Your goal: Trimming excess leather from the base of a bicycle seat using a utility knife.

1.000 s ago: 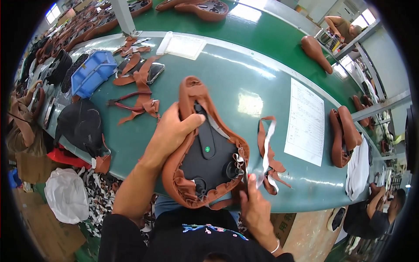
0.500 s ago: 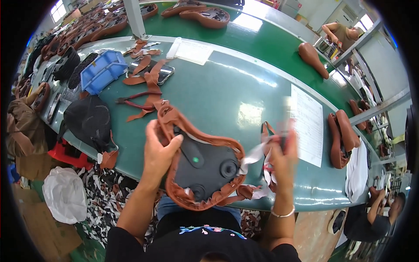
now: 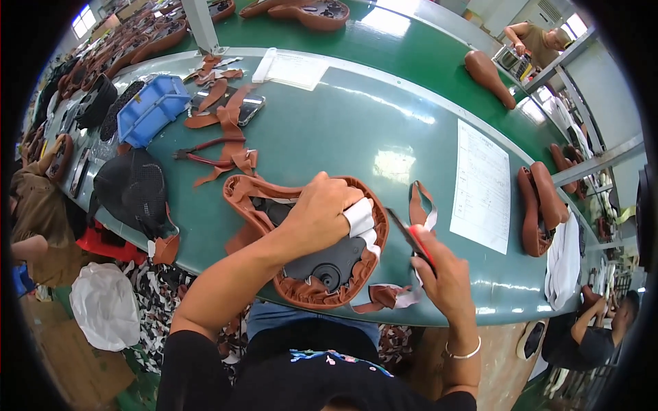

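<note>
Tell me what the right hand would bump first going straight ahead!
Probably the brown, pear-shaped saddle: the right hand aims a thin, red-handled blade toward its rim, though depth is unclear.

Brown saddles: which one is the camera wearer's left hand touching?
The upturned saddle nearest the wearer: the left hand lies across it, while the other saddles lie well away.

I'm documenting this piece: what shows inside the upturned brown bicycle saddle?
A black base and round fitting, edged by gathered brown covering. The left hand and forearm hide the middle.
</note>
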Demonstrator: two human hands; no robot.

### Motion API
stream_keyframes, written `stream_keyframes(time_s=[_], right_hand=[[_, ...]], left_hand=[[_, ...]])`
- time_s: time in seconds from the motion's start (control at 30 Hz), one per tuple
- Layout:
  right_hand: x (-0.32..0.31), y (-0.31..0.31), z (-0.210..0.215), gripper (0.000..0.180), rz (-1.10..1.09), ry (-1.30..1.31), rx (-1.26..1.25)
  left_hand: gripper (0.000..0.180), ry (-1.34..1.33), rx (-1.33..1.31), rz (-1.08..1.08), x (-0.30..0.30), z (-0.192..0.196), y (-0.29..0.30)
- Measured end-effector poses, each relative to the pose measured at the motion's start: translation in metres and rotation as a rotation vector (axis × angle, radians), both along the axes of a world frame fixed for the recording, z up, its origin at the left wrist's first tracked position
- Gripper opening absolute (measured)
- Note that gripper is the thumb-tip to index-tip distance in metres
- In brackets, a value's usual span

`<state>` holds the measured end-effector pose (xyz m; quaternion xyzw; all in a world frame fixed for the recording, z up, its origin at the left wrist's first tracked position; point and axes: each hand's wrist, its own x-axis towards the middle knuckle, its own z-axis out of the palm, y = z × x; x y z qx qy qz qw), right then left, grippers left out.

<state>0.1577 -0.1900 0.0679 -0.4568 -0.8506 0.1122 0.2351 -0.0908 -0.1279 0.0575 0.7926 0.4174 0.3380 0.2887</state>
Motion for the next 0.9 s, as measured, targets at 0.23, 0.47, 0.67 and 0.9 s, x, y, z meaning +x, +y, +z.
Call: stream_keyframes(time_s=[0.23,0.47,0.67,0.9], right_hand=[[-0.031,-0.026,-0.002,0.056,-0.144,-0.359,-0.028],[-0.046,-0.04,0.014,0.052,-0.337,-0.285,-0.161],[-0.045,-0.02,0.016,0.048,-0.24,-0.513,-0.004],[-0.061,-0.079,0.045,0.048,-0.321,-0.533,-0.399]], left_hand=[[0.027,-0.759,-0.401,0.03,-0.011,0.008,0.003],[0.029,-0.395,-0.145,0.204,-0.018,0.03,0.003],[0.031,0.376,-0.066,0.331,-0.031,-0.013,0.0],[0.027,0.421,-0.019,0.576,-0.02,-0.017,-0.033]])
